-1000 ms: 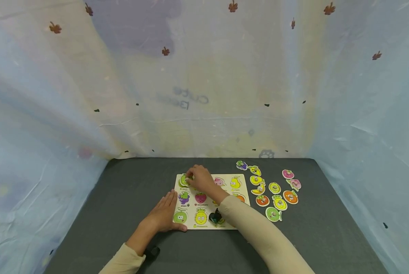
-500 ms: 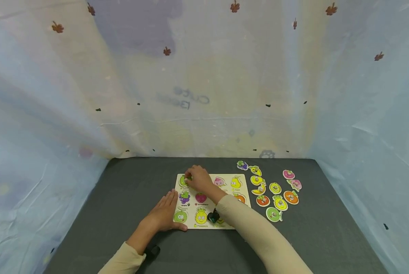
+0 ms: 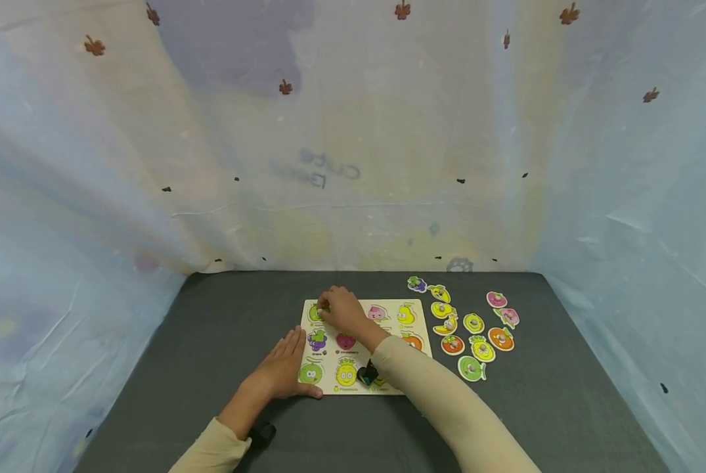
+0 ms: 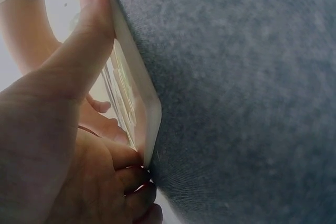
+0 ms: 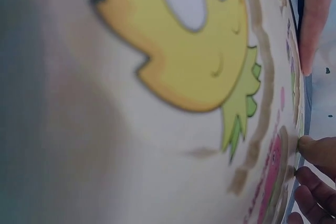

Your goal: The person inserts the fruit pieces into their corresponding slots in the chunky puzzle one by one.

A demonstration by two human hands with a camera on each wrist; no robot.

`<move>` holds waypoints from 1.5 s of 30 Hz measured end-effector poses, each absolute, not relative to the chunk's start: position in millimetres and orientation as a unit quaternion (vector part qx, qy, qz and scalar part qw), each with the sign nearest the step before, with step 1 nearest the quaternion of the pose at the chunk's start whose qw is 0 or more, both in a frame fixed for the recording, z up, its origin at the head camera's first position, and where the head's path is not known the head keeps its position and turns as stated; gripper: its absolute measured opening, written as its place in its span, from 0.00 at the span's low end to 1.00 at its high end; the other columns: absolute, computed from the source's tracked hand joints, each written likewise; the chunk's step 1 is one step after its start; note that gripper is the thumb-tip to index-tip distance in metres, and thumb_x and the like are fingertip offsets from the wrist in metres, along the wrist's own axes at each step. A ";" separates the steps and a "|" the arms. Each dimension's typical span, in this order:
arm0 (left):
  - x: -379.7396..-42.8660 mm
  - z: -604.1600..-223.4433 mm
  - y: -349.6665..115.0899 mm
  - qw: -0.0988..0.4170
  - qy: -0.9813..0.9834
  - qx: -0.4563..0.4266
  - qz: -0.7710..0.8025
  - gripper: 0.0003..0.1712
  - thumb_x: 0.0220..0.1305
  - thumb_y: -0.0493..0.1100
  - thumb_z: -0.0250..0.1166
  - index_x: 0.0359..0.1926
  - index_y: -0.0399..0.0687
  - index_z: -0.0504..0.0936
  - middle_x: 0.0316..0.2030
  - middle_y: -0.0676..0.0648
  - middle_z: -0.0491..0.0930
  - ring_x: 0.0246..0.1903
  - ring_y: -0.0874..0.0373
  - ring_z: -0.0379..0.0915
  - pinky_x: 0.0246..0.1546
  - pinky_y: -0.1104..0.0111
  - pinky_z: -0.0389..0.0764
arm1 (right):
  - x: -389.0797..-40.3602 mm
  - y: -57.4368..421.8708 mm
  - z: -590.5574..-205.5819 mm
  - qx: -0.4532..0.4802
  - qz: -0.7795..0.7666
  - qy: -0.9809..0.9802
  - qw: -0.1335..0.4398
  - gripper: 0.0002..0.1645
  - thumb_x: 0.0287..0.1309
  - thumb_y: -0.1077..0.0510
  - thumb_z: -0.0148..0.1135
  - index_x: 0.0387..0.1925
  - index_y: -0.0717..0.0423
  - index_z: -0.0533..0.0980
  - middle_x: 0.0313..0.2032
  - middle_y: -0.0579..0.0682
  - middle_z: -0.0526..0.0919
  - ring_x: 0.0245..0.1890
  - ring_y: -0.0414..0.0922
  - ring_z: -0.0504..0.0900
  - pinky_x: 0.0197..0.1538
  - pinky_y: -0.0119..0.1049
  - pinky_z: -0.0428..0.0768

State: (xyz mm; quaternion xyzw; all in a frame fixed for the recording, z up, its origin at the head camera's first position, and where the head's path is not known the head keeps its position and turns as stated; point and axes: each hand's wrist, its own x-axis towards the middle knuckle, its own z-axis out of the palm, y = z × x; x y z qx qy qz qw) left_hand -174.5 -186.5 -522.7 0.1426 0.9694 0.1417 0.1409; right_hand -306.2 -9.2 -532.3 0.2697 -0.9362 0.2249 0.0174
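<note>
A cream fruit puzzle board (image 3: 330, 365) with printed fruit shapes lies on the dark table. My right hand (image 3: 343, 311) reaches across it to the top left corner. There its thumb and fingertips are at a green apple puzzle piece (image 3: 313, 313), apparently pinching its knob, which the fingers hide. The piece sits at the apple's spot. My left hand (image 3: 282, 368) rests along the board's left edge with straight fingers, its thumb at the lower edge. In the left wrist view, the left thumb (image 4: 86, 35) touches the board's rim (image 4: 149, 108).
Several loose fruit pieces with knobs lie right of the board, among them grapes (image 3: 416, 284), a banana (image 3: 445, 326), an orange (image 3: 501, 339) and a green fish-shaped piece (image 3: 471, 368). A patterned curtain (image 3: 353, 217) stands behind the table.
The green apple piece, earlier raised and off its outline, has settled lower into its spot under the right fingers. The left hand has stayed at the board's edge.
</note>
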 end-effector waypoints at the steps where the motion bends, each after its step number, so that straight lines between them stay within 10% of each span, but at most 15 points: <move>1: -174.6 -522.3 -186.6 0.141 0.969 0.143 0.141 0.80 0.51 0.70 0.82 0.83 0.26 0.48 0.84 0.28 0.45 0.84 0.35 0.43 0.83 0.44 0.51 | -306.5 -9.5 -532.9 0.270 0.224 -0.936 0.017 0.06 0.74 0.51 0.70 0.46 0.47 0.87 0.42 0.45 0.83 0.46 0.44 0.80 0.60 0.48 0.80; 45: -172.8 -520.7 -183.9 0.149 0.966 0.136 0.165 0.81 0.49 0.66 0.85 0.83 0.25 0.47 0.84 0.27 0.44 0.83 0.33 0.42 0.83 0.44 0.51 | -328.5 127.4 -514.5 0.152 0.348 -0.921 0.083 0.12 0.74 0.54 0.69 0.52 0.56 0.85 0.49 0.55 0.85 0.51 0.54 0.83 0.55 0.53 0.83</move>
